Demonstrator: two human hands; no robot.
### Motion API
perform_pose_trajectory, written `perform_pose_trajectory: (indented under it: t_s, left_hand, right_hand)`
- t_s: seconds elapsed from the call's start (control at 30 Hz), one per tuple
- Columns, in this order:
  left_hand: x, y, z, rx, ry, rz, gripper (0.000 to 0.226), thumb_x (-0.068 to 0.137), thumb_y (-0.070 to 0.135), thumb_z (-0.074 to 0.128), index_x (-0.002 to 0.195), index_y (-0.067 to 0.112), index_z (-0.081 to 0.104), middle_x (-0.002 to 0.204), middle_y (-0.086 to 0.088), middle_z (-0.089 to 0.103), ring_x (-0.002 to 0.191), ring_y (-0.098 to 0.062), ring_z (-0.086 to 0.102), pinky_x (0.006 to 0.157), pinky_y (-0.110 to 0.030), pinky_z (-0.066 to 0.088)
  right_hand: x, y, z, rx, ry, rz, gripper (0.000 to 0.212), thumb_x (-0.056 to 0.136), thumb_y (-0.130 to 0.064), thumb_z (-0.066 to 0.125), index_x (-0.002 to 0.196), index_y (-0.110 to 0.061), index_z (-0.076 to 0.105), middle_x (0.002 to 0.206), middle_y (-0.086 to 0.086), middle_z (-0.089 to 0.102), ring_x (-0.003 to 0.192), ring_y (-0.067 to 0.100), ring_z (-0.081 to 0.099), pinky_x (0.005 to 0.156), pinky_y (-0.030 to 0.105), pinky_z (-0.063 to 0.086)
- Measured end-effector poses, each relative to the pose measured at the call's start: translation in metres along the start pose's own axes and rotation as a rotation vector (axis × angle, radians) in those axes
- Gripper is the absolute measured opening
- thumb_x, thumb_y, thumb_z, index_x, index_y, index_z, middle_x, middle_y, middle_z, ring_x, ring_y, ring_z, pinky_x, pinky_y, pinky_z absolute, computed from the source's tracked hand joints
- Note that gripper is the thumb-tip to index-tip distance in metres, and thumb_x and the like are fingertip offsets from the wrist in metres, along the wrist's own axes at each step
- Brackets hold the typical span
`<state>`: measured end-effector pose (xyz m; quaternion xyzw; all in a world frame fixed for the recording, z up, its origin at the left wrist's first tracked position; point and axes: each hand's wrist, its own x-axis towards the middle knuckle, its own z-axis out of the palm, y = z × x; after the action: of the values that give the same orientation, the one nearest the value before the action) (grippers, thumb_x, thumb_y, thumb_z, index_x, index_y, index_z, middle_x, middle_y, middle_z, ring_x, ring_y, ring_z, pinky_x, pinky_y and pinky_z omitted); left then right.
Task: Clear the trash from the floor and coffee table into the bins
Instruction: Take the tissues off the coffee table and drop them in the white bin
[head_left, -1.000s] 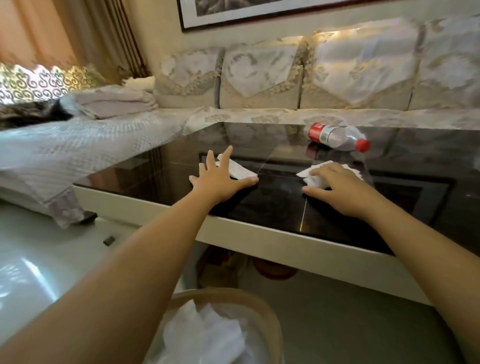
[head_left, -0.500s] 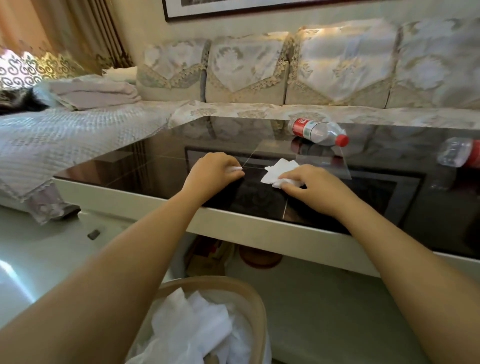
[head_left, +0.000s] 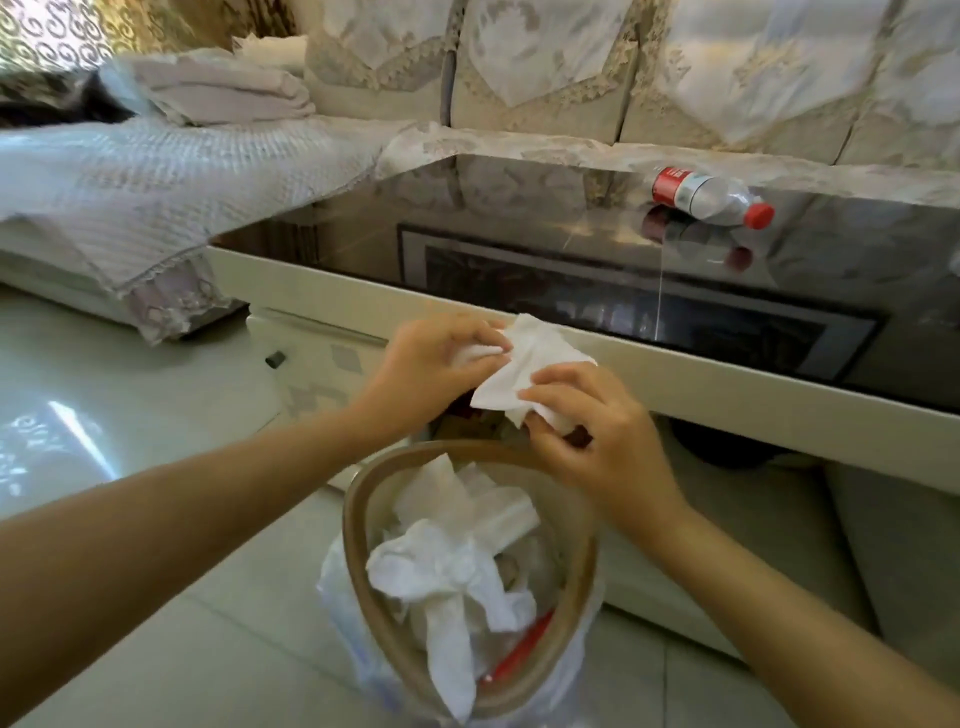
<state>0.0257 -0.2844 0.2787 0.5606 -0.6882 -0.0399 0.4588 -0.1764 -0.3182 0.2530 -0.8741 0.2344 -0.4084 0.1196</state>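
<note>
White crumpled tissues (head_left: 527, 364) hang in the air just above the far rim of the bin. My left hand (head_left: 436, 358) pinches their upper left part and my right hand (head_left: 592, 431) grips their lower right part. The bin (head_left: 363, 566) is a round tan-rimmed basket lined with a clear bag and holds several white tissues. An empty plastic bottle (head_left: 709, 197) with a red label and red cap lies on its side at the back of the black glass coffee table (head_left: 519, 223).
A cream sofa (head_left: 623, 78) with patterned cushions runs behind the table. Its left wing carries a light quilted cover (head_left: 156, 171) and folded blankets (head_left: 223, 93). The table's cream front edge (head_left: 727, 384) stands close behind my hands. Pale glossy floor tiles (head_left: 130, 415) lie at left.
Both hands closed on the tissues on the glass top, lifted them off, and drew back toward me over the table's front edge to above the bin.
</note>
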Motion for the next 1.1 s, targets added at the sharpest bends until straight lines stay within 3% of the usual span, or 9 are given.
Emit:
perform_pose_trajectory:
  t_s: [0.13, 0.23, 0.37, 0.43, 0.53, 0.63, 0.73, 0.87, 1.1]
  left_hand:
    - [-0.060, -0.018, -0.001, 0.113, -0.322, -0.059, 0.024, 0.087, 0.025, 0.066, 0.111, 0.022, 0.066, 0.121, 0.008, 0.060, 0.111, -0.002, 0.054, 0.097, -0.025, 0.045]
    - [-0.090, -0.030, 0.012, 0.265, -0.639, 0.009, 0.043, 0.100, 0.027, 0.043, 0.143, 0.021, 0.039, 0.151, 0.003, 0.034, 0.136, -0.001, 0.024, 0.113, -0.014, 0.014]
    - [-0.107, -0.044, 0.030, 0.532, -1.012, -0.101, 0.065, 0.098, 0.053, 0.013, 0.150, 0.023, -0.010, 0.159, 0.002, -0.012, 0.146, -0.012, -0.008, 0.118, -0.035, -0.001]
    - [-0.107, -0.050, 0.039, 0.649, -1.112, -0.105, 0.079, 0.090, 0.069, 0.012, 0.149, 0.023, -0.015, 0.158, 0.003, -0.018, 0.145, -0.013, -0.011, 0.118, -0.040, -0.003]
    - [-0.108, -0.054, 0.053, 0.760, -1.243, -0.115, 0.086, 0.087, 0.074, 0.015, 0.148, 0.023, -0.018, 0.158, 0.002, -0.019, 0.145, -0.015, -0.014, 0.117, -0.043, -0.005]
    - [-0.109, -0.053, 0.060, 0.850, -1.222, -0.062, 0.088, 0.088, 0.072, 0.022, 0.149, 0.022, -0.015, 0.159, 0.000, -0.015, 0.146, -0.020, -0.007, 0.117, -0.045, -0.001]
    - [-0.103, -0.044, 0.051, 0.817, -0.978, 0.041, 0.084, 0.087, 0.069, 0.034, 0.151, 0.024, 0.004, 0.160, 0.002, 0.005, 0.145, -0.021, 0.010, 0.115, -0.044, 0.014]
    - [-0.089, -0.019, 0.026, 0.735, -0.646, 0.164, 0.066, 0.087, 0.062, 0.042, 0.145, 0.032, 0.027, 0.149, 0.008, 0.036, 0.134, -0.015, 0.036, 0.105, -0.040, 0.034]
    - [-0.048, 0.036, 0.011, 0.669, -0.354, 0.253, 0.048, 0.086, 0.053, 0.048, 0.128, 0.029, 0.051, 0.115, 0.009, 0.063, 0.103, -0.012, 0.058, 0.080, -0.028, 0.047]
  right_hand:
    - [-0.040, -0.019, 0.039, -0.019, -0.199, -0.014, 0.019, 0.087, -0.020, 0.065, 0.101, -0.010, 0.071, 0.110, 0.005, 0.063, 0.103, 0.022, 0.057, 0.089, 0.036, 0.048]
    - [-0.055, -0.022, 0.061, -0.097, -0.510, -0.021, 0.029, 0.095, -0.033, 0.051, 0.116, -0.018, 0.064, 0.127, 0.004, 0.054, 0.119, 0.023, 0.046, 0.104, 0.049, 0.035]
    - [-0.060, -0.011, 0.075, -0.368, -0.941, 0.021, 0.057, 0.095, -0.059, 0.017, 0.148, -0.038, 0.014, 0.159, -0.008, -0.001, 0.145, 0.018, -0.001, 0.102, 0.068, -0.020]
    - [-0.061, -0.006, 0.078, -0.401, -1.105, 0.096, 0.065, 0.091, -0.067, 0.015, 0.148, -0.042, -0.004, 0.159, -0.005, -0.013, 0.146, 0.021, -0.006, 0.101, 0.068, -0.023]
    - [-0.062, -0.005, 0.084, -0.491, -1.230, 0.124, 0.069, 0.088, -0.071, 0.018, 0.148, -0.042, -0.002, 0.159, 0.000, -0.009, 0.146, 0.025, -0.004, 0.102, 0.068, -0.021]
    - [-0.060, -0.008, 0.084, -0.486, -1.172, 0.123, 0.064, 0.090, -0.065, 0.029, 0.147, -0.036, 0.018, 0.159, 0.002, 0.011, 0.144, 0.026, 0.011, 0.104, 0.069, -0.015]
    - [-0.055, -0.012, 0.073, -0.404, -0.939, 0.173, 0.051, 0.089, -0.058, 0.042, 0.129, -0.028, 0.045, 0.143, -0.003, 0.040, 0.134, 0.021, 0.033, 0.110, 0.063, 0.002]
    - [-0.053, -0.010, 0.045, -0.404, -0.605, 0.082, 0.039, 0.091, -0.048, 0.045, 0.124, -0.028, 0.052, 0.134, -0.006, 0.050, 0.122, 0.018, 0.046, 0.105, 0.039, 0.030]
    - [-0.044, -0.005, -0.009, -0.408, -0.165, -0.027, 0.033, 0.084, -0.027, 0.064, 0.115, -0.015, 0.065, 0.120, 0.004, 0.063, 0.111, 0.020, 0.059, 0.089, 0.036, 0.050]
